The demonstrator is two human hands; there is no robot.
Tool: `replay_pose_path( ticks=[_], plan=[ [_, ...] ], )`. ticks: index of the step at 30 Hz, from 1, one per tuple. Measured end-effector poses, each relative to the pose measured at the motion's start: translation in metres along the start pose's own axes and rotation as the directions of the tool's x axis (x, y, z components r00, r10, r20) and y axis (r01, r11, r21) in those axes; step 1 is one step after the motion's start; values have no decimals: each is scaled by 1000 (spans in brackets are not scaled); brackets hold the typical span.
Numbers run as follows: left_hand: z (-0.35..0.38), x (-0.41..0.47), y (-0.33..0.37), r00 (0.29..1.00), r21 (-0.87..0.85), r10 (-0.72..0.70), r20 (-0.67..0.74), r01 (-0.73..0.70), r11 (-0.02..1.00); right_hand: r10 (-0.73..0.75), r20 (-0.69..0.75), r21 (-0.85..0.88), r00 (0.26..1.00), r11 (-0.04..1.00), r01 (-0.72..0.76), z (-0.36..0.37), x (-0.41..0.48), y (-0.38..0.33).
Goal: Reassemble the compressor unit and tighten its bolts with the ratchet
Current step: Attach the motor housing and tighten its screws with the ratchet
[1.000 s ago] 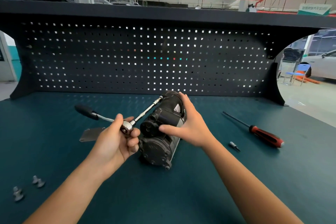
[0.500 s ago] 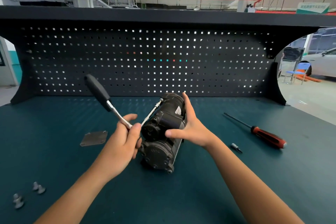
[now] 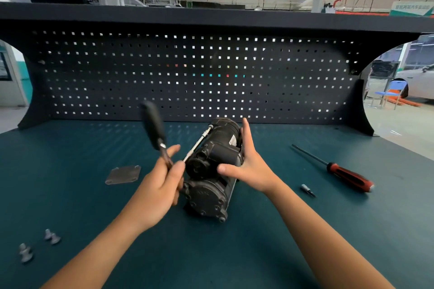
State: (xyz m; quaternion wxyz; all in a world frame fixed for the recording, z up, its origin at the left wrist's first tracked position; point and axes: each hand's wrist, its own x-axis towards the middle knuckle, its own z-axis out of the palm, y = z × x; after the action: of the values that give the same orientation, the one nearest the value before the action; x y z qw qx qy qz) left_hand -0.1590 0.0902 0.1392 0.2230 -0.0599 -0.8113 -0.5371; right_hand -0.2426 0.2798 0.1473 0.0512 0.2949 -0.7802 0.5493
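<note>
A black compressor unit (image 3: 211, 171) lies on its side in the middle of the teal bench. My right hand (image 3: 246, 164) holds its right flank, thumb across the front and fingers along the body. My left hand (image 3: 162, 183) grips the head of the ratchet (image 3: 153, 124), whose black handle points up and is blurred. The ratchet's thin extension bar (image 3: 197, 144) runs along the unit's left side to a bolt near its far end.
A flat grey cover plate (image 3: 123, 174) lies left of the unit. Three loose bolts (image 3: 51, 237) sit at the near left. A red-handled screwdriver (image 3: 340, 171) and a small bit (image 3: 307, 190) lie to the right. A perforated back panel (image 3: 187, 73) closes the far side.
The ratchet handle has swung from pointing left and low to standing nearly upright, turned by my left hand. My right hand has stayed on the compressor.
</note>
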Motion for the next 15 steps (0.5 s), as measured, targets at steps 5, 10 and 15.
replay_pose_path(
  ticks=[5,10,15],
  plan=[
    [0,4,16,896,-729,-389,214,411,547,-20,-3,-1,1000,1000,20,4,-1,-1],
    [-6,2,26,830,-882,-377,412,467,64,-22,-4,0,1000,1000,22,6,-1,-4],
    [-2,4,27,850,-841,-425,311,454,293,-31,-9,-7,999,999,31,7,-1,-2]
  ],
)
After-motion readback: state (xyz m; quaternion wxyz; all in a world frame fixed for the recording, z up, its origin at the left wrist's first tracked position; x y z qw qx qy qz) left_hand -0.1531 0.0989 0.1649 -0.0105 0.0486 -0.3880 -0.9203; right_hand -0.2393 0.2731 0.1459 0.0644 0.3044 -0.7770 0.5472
